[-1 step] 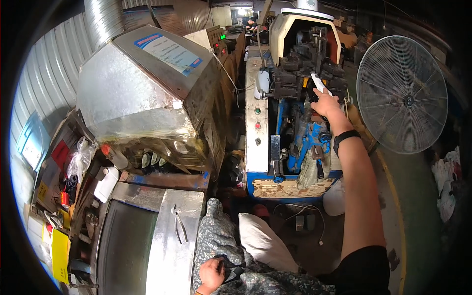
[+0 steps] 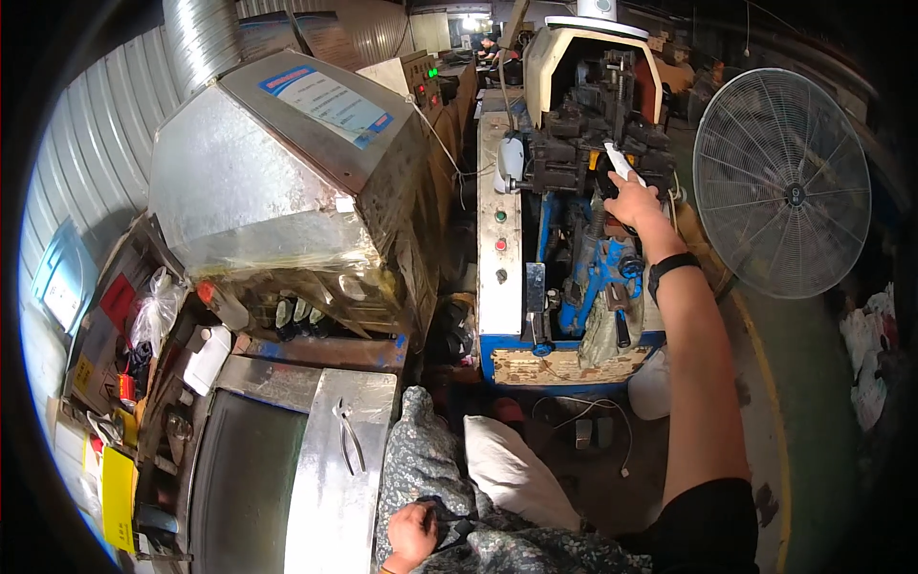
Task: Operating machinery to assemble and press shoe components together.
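Note:
My right hand reaches forward into a dark metal machine. Its fingers are bent around a narrow white piece with something black beside it; the far side of the grip is hidden. Low in the view, my left hand lies on the dark flowered cloth over my lap. Its fingers curl closed, and a small dark patch shows at their tips that I cannot make out. Pliers lie on the metal ledge left of my lap.
A large fan stands right of the machine. At left is a metal-hooded unit above a dark belt. Buttons sit on a white panel. Blue levers stick out toward me. A pedal and a cable are on the floor.

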`<state>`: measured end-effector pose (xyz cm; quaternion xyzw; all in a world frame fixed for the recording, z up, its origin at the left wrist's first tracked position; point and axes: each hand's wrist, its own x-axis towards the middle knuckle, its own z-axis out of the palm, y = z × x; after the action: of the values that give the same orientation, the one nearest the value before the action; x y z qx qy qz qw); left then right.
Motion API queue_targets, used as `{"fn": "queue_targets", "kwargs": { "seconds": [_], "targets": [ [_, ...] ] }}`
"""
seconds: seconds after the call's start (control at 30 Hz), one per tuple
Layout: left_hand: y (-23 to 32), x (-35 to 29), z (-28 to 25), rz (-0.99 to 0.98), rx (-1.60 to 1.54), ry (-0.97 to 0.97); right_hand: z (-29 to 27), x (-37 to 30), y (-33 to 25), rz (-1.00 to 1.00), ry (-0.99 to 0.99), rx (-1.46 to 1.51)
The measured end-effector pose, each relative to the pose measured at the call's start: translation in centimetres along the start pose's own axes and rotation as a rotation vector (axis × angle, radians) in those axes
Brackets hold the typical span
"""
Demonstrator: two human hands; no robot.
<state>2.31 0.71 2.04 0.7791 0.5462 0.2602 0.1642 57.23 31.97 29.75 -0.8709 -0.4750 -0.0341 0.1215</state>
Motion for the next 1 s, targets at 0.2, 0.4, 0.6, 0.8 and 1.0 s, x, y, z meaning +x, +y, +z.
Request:
{"fn": "queue_targets", "kwargs": {
  "seconds": [0.2,0.4,0.6,0.8,1.0],
  "targets": [
    [-0.3,0.9,0.2,0.022,0.004,-0.002,-0.2,0.6,0.4,0.006,0.018,-0.003],
    [0.0,1.0,0.1,0.012,0.029,-0.014,0.1,0.8,0.3,-0.002,0.040,0.000],
    [0.1,1.1,0.3,0.022,0.036,-0.006,-1.6,2.8,0.6,-0.046,0.045,-0.033],
    [0.2,0.9,0.2,0.005,0.040,0.012,-2.4,1.8,-1.0,0.017,0.069,-0.031],
    [0.5,1.3,-0.1,0.019,0.024,0.001,-2.1,2.9,-0.2,0.140,0.085,0.019]
  ]
}}
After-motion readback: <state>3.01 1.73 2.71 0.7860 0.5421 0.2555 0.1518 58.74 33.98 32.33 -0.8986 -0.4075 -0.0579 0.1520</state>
